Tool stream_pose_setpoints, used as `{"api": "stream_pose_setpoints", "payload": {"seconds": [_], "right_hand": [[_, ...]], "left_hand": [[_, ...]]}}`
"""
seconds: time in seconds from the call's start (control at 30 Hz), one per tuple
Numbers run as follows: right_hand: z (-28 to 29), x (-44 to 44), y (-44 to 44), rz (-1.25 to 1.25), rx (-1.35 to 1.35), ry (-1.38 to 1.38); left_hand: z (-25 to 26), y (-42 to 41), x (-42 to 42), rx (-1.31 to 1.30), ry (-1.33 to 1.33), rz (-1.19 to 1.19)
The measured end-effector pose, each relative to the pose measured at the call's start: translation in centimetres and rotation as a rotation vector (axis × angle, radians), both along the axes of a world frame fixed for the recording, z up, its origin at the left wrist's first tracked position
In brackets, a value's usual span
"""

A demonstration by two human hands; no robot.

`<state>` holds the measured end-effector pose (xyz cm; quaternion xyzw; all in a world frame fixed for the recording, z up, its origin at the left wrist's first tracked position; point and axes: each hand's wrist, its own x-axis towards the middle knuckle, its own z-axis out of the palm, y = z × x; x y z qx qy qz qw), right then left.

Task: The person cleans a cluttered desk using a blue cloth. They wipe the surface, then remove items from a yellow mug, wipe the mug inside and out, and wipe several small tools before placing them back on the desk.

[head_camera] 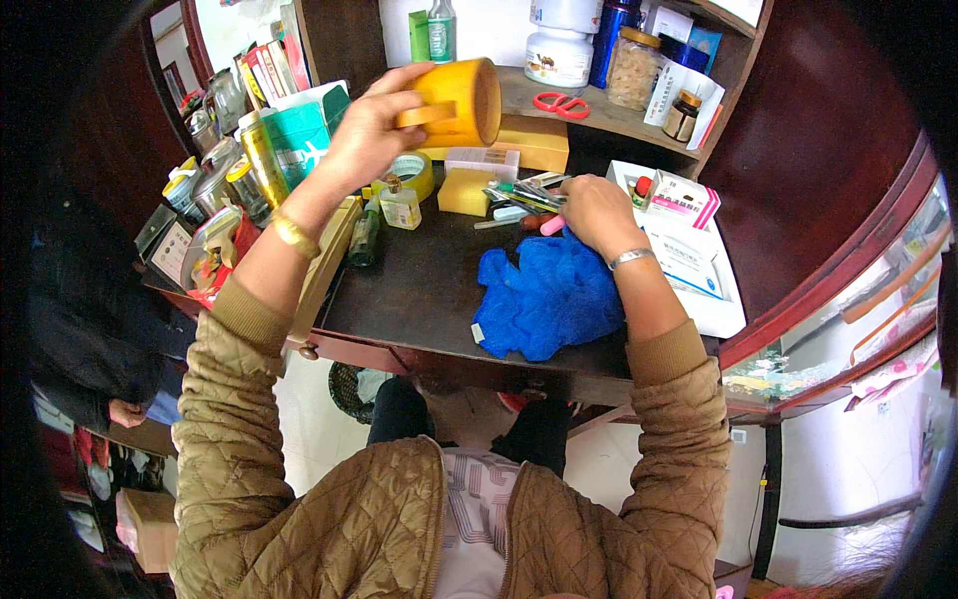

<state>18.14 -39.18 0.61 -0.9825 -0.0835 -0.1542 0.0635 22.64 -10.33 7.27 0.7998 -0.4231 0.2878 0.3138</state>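
Observation:
My left hand (pixel 385 120) grips a yellow mug (pixel 460 105) by its handle, tilted on its side above the desk with its mouth facing right. My right hand (pixel 599 213) is down on a pile of pens and small tools (pixel 528 196) on the dark desk top; its fingertips are at the pile's right end, and what they hold, if anything, is hidden. A pink-handled item (pixel 552 225) lies by those fingers. Just in front of the right hand a crumpled blue cloth (pixel 550 299) lies on the desk, partly beneath the wrist.
Left of the pile are a yellow sponge-like block (pixel 465 192), a tape roll (pixel 412 174), a small bottle (pixel 400 206) and a green bottle (pixel 364 239). A white tray (pixel 730 314) with boxes stands right. Red-handled scissors (pixel 561 105) lie on the shelf. A person (pixel 97 299) stands left.

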Motion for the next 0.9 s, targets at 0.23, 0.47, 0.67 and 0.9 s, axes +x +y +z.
{"api": "stream_pose_setpoints", "payload": {"seconds": [0.23, 0.47, 0.67, 0.9], "right_hand": [[2.9, -6.0, -0.4, 0.024, 0.032, -0.11], [2.6, -9.7, 0.1, -0.011, -0.18, 0.041], [2.0, -9.0, -0.7, 0.061, 0.096, -0.127], [2.4, -8.4, -2.2, 0.1, 1.098, -0.21]], "left_hand": [[-2.6, 2.9, -8.1, -0.623, 0.508, -0.357], [-7.3, 5.6, -11.4, -0.675, 0.386, -0.375], [-10.1, 6.0, -12.9, -0.816, 0.573, -0.309], [-9.7, 4.9, -11.9, -0.58, 0.379, -0.274]]}}
